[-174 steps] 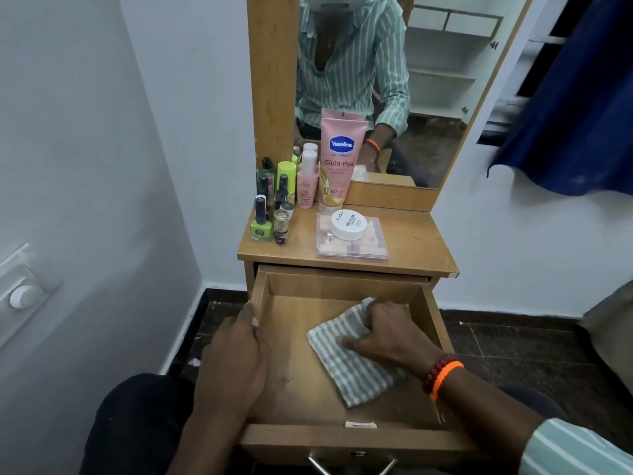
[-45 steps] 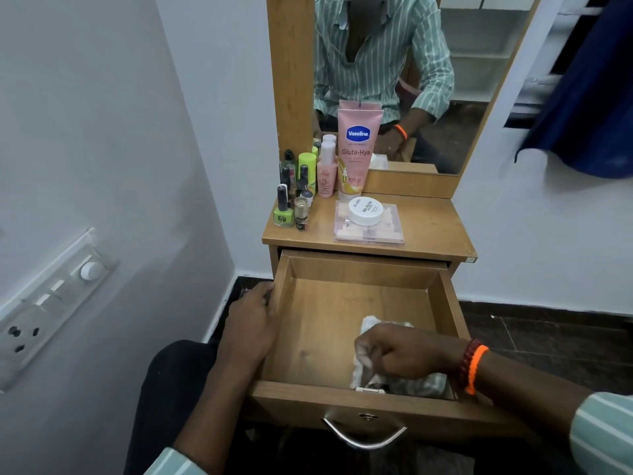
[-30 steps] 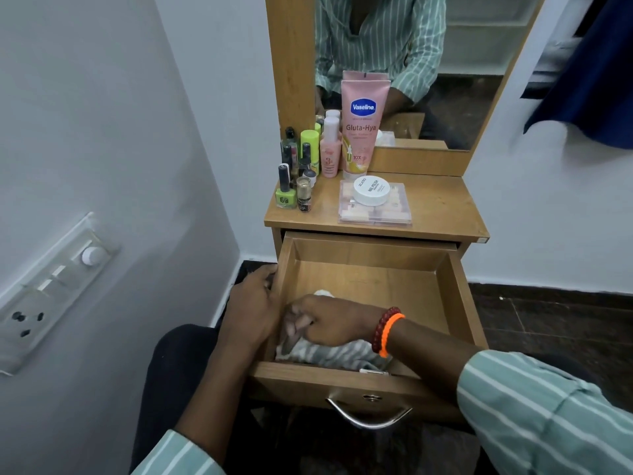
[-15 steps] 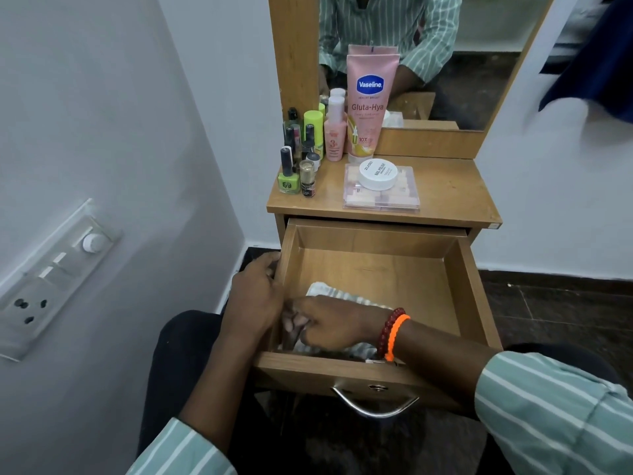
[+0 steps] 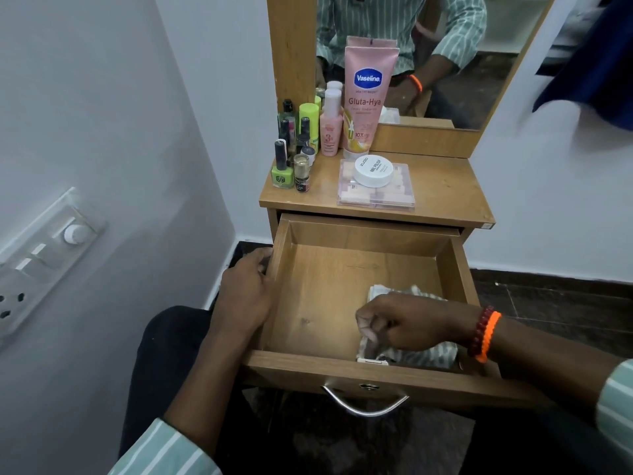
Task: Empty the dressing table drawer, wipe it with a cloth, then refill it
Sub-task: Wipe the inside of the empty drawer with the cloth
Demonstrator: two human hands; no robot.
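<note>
One head-worn wide-angle view — looking forward and steeply down, close over the open drawer [image 5: 359,296], with the counter [image 5: 442,190] and mirror [image 5: 462,63] rising just beyond.

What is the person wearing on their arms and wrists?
Both arms wear pale green sleeves with thin white stripes, pushed up the forearms: left sleeve, right sleeve. The right wrist has a dark red bead bracelet beside an orange band. The hands are bare.
</note>
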